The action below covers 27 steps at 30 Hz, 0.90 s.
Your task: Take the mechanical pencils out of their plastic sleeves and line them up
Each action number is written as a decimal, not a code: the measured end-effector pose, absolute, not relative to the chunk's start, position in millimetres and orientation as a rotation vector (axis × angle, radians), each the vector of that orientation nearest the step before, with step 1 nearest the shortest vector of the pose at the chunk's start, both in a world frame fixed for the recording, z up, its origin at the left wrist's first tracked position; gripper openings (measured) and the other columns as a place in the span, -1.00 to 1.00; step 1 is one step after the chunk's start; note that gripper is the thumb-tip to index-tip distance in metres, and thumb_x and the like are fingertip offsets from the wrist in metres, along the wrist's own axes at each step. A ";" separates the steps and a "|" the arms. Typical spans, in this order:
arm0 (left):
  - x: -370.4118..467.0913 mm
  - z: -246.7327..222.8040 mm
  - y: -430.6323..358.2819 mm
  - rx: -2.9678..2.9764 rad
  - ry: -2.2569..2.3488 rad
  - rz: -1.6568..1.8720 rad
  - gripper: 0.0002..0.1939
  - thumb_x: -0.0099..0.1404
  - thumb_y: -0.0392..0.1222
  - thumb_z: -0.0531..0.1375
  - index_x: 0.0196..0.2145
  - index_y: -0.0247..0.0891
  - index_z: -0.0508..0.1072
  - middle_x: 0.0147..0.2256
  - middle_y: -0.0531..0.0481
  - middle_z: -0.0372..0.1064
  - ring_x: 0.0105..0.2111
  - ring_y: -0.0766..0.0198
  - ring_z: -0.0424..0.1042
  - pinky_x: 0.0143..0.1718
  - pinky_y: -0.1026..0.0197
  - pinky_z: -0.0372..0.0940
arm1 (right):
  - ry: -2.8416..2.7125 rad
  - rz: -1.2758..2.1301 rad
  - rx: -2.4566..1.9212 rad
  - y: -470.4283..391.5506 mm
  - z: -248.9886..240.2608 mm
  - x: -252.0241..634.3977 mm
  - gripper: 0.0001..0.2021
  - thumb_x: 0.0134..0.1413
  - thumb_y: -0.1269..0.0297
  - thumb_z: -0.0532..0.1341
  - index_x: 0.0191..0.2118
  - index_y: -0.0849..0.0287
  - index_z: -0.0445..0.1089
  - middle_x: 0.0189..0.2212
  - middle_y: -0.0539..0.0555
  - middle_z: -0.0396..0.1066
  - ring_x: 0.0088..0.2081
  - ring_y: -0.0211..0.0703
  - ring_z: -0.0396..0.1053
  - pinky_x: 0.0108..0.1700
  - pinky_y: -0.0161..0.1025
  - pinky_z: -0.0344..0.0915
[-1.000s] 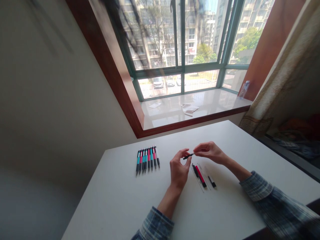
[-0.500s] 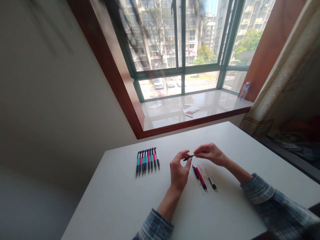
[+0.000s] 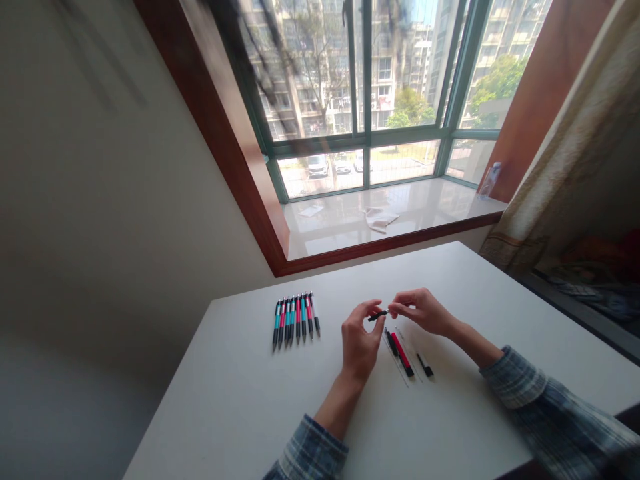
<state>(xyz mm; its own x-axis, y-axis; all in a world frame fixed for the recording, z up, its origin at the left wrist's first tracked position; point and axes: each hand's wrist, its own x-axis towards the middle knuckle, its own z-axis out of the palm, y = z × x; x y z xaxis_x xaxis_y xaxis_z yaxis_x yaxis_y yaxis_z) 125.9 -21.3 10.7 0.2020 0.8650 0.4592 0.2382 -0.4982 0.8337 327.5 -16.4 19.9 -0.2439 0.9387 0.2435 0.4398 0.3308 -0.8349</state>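
Note:
Between the thumb and fingers of my left hand [image 3: 361,337] is a short black pen barrel section [image 3: 377,316], held tilted above the table. My right hand [image 3: 423,312] pinches the small metallic tip at its right end; the fingertips hide most of that tip. Just below the hands lie loose pen parts: a red barrel [image 3: 402,355], a black piece [image 3: 391,343], thin pale refills [image 3: 397,362] and a short black part [image 3: 425,366]. Left of my left hand, several pens [image 3: 295,320] in teal, red and white with black grips lie side by side in a row.
The white table [image 3: 240,407] reaches to the wall below the window sill [image 3: 330,240]. A crumpled cloth or paper [image 3: 380,219] and a clear bottle [image 3: 489,181] are on the sill. A curtain [image 3: 560,133] hangs at the right.
Both hands stay almost in place. The fingers of my right hand have shifted slightly at the end of the black barrel section. The pens and loose parts have not moved.

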 end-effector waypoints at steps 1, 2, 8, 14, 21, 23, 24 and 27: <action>126.2 11.1 -21.4 1.872 1.022 1.312 -0.75 0.31 -0.28 0.27 -0.05 -0.18 0.55 -0.24 -0.03 0.57 -0.22 0.18 0.55 -0.09 0.07 0.45 | -1.844 0.809 -1.228 -17.3 20.8 326.9 -0.54 0.28 -0.12 0.17 -0.39 0.16 0.57 -0.45 0.08 0.58 -0.41 -0.12 0.47 -0.28 -0.19 0.38; 126.3 11.6 -21.4 1.876 1.021 1.314 -0.75 0.30 -0.28 0.27 -0.05 -0.18 0.55 -0.24 -0.03 0.57 -0.22 0.18 0.55 -0.09 0.07 0.45 | -1.847 0.798 -1.230 -18.1 21.9 326.5 -0.51 0.31 -0.13 0.13 -0.42 0.16 0.55 -0.47 0.08 0.57 -0.42 -0.13 0.45 -0.29 -0.20 0.36; 125.7 11.4 -20.6 1.861 1.028 1.302 -0.75 0.31 -0.26 0.27 -0.05 -0.19 0.55 -0.25 -0.04 0.57 -0.24 0.18 0.54 -0.10 0.07 0.45 | -1.839 0.830 -1.158 -20.3 30.9 327.3 -0.65 0.24 -0.06 0.24 -0.15 0.13 0.54 -0.31 0.09 0.59 -0.29 -0.08 0.50 -0.26 -0.20 0.40; 126.4 8.6 -19.4 1.852 1.027 1.306 -0.75 0.30 -0.27 0.27 -0.06 -0.19 0.55 -0.26 -0.04 0.57 -0.25 0.19 0.53 -0.09 0.07 0.45 | -1.891 0.775 -1.162 -18.5 25.5 325.6 -0.68 0.29 -0.02 0.19 -0.21 0.13 0.53 -0.35 0.07 0.57 -0.33 -0.11 0.46 -0.26 -0.19 0.39; 128.4 10.2 -20.4 1.886 1.012 1.273 -0.75 0.30 -0.31 0.26 -0.05 -0.18 0.54 -0.25 -0.02 0.56 -0.24 0.20 0.52 -0.09 0.09 0.43 | -1.950 0.711 -1.296 -18.5 19.9 322.6 -0.50 0.38 -0.07 0.04 -0.44 0.17 0.42 -0.54 0.01 0.42 -0.49 -0.22 0.31 -0.37 -0.26 0.22; 128.0 10.7 -21.2 1.921 1.008 1.256 -0.74 0.31 -0.33 0.25 -0.05 -0.17 0.53 -0.25 -0.01 0.55 -0.24 0.21 0.52 -0.09 0.10 0.42 | -1.943 0.719 -1.307 -19.1 20.3 321.2 -0.48 0.38 -0.08 0.02 -0.47 0.17 0.39 -0.57 -0.01 0.39 -0.52 -0.23 0.28 -0.40 -0.27 0.19; 127.8 11.1 -21.6 1.949 1.003 1.243 -0.74 0.31 -0.34 0.24 -0.05 -0.16 0.53 -0.25 -0.01 0.54 -0.23 0.20 0.52 -0.09 0.10 0.42 | -1.940 0.722 -1.309 -19.4 20.4 320.4 -0.47 0.39 -0.09 0.02 -0.49 0.17 0.38 -0.58 -0.01 0.37 -0.53 -0.24 0.26 -0.40 -0.28 0.17; 127.0 13.1 -22.5 2.050 0.991 1.212 -0.74 0.32 -0.36 0.22 -0.06 -0.14 0.53 -0.25 -0.01 0.52 -0.22 0.18 0.51 -0.12 0.11 0.40 | -1.930 0.737 -1.310 -19.9 21.0 319.1 -0.42 0.40 -0.10 -0.02 -0.55 0.17 0.33 -0.62 -0.03 0.31 -0.57 -0.27 0.20 -0.44 -0.28 0.12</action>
<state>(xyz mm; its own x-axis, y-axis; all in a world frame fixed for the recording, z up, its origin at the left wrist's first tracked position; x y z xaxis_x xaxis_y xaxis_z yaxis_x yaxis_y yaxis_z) 127.0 -22.5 13.1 0.3203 0.8139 0.4847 0.3131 -0.5739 0.7567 319.1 -19.9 21.0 -0.2609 0.9399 0.2205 0.5537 0.3328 -0.7634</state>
